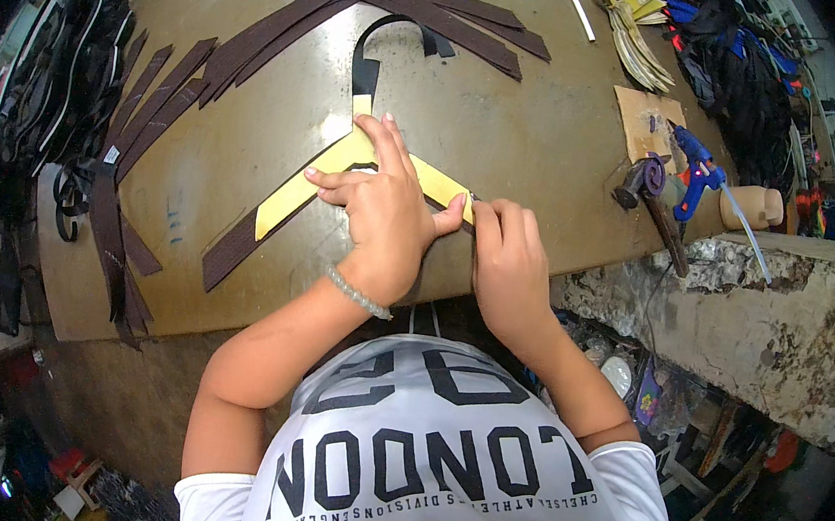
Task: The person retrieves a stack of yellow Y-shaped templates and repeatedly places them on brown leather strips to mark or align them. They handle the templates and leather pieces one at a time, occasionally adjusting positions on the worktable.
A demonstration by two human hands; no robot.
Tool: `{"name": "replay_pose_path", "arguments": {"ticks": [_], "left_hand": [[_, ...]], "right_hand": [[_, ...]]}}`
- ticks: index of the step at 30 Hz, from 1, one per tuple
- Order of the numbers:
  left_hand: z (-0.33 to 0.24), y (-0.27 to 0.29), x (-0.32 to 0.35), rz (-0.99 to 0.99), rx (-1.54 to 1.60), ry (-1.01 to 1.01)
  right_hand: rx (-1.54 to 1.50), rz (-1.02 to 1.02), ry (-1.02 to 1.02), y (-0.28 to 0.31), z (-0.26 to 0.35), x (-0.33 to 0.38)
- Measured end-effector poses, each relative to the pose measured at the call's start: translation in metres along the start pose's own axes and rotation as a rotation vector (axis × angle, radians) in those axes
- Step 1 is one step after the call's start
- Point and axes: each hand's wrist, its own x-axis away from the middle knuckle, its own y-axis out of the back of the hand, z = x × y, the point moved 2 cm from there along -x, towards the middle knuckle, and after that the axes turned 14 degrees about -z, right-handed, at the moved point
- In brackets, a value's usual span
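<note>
a cluttered workshop
a glue gun (695, 154) and a hammer (672, 239) lie on a stained desk (548, 153) with bunched brown strips (280, 34); dark material (78, 77) is heaped at both sides.

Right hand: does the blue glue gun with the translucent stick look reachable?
Likely yes: a dark wooden-handled hammer lies partly between the right hand and the glue gun, but looks low enough to clear. The hand would first leave the yellow-and-brown V-shaped strap.

Table (539, 142): brown straps (232, 255); hammer (664, 224); blue glue gun (697, 173)
</note>
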Motion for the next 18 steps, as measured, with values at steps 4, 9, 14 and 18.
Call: {"name": "replay_pose_path", "arguments": {"ticks": [4, 9, 14, 18], "left_hand": [[0.002, 0.002, -0.003, 0.035, -0.001, -0.019], [0.005, 0.004, -0.007, 0.061, -0.04, -0.084], [0.007, 0.006, -0.006, 0.039, -0.049, -0.09], [0.008, 0.01, -0.006, 0.065, -0.044, -0.073]], "right_hand": [[-0.009, 0.026, 0.078, 0.014, 0.0, 0.013], [-0.292, 0.174, -0.021, 0.031, -0.023, -0.002], [-0.52, 0.068, -0.111, -0.011, -0.043, -0.077], [-0.735, 0.08, 0.273, -0.068, -0.026, -0.139]]}}
